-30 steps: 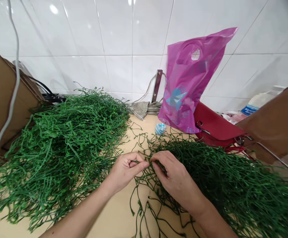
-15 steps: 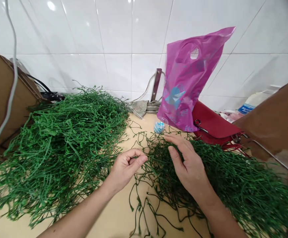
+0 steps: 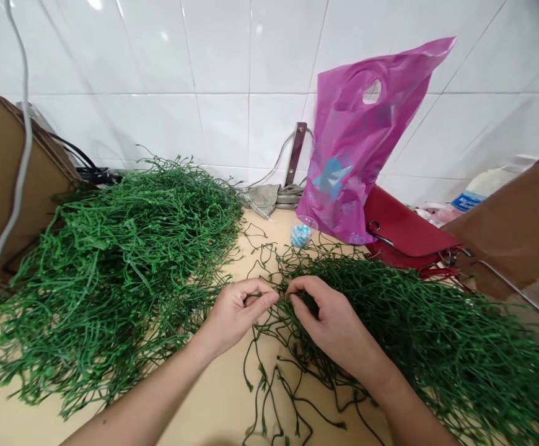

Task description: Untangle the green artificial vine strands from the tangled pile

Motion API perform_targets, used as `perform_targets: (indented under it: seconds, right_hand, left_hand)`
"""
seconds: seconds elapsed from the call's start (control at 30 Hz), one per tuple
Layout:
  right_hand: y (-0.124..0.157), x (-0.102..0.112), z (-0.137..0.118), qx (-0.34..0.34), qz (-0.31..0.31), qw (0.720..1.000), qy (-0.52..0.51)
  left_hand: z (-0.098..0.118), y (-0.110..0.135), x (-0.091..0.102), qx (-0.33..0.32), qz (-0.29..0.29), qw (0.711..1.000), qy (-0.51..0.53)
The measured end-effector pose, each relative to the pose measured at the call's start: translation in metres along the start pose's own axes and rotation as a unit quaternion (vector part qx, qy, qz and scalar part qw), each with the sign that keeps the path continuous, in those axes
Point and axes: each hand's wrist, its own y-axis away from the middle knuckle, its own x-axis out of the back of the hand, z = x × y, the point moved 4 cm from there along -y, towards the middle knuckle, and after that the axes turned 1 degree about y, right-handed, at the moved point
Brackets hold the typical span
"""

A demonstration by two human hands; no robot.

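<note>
My left hand point(image 3: 236, 314) is curled in a pinch on a thin green plastic stem at the table's middle. My right hand point(image 3: 329, 322) faces it, fingertips pinched on green stems at the left edge of the right-hand heap of green plastic stems point(image 3: 437, 334). The two hands nearly touch at the fingertips. A larger heap of the same green stems point(image 3: 111, 266) lies to the left of my left hand. Loose dark stems point(image 3: 279, 390) trail toward me below the hands.
A pink plastic bag point(image 3: 357, 142) leans on the tiled wall, with a red pouch point(image 3: 404, 232) below it. A small clear cup with blue and white bits point(image 3: 301, 235) stands behind the hands. Cardboard boxes stand at left point(image 3: 4, 179) and right point(image 3: 520, 223).
My right hand had lifted open over the right heap half a second ago; it has come back down and left, pinching stems beside my left hand. The left hand stayed put.
</note>
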Motion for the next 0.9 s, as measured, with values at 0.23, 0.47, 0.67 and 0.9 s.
perform_targets:
  seconds: [0.23,0.47,0.67,0.9]
  right_hand:
    - [-0.003,-0.011,-0.011,-0.046,0.063,0.997,-0.003]
    - [-0.005,0.043,0.029,-0.121,0.203,0.972,0.014]
    - [0.000,0.070,0.021,0.012,0.243,0.962,0.127]
    - [0.003,0.015,-0.019,0.079,0.102,0.990,0.053]
  left_hand:
    - [0.009,0.002,0.000,-0.066,0.042,0.995,-0.065]
    - [0.046,0.025,-0.015,-0.204,-0.002,0.970,-0.131]
    - [0.022,0.011,-0.010,-0.048,0.063,0.996,-0.027]
    - [0.011,0.006,-0.006,-0.027,0.059,0.998,-0.028]
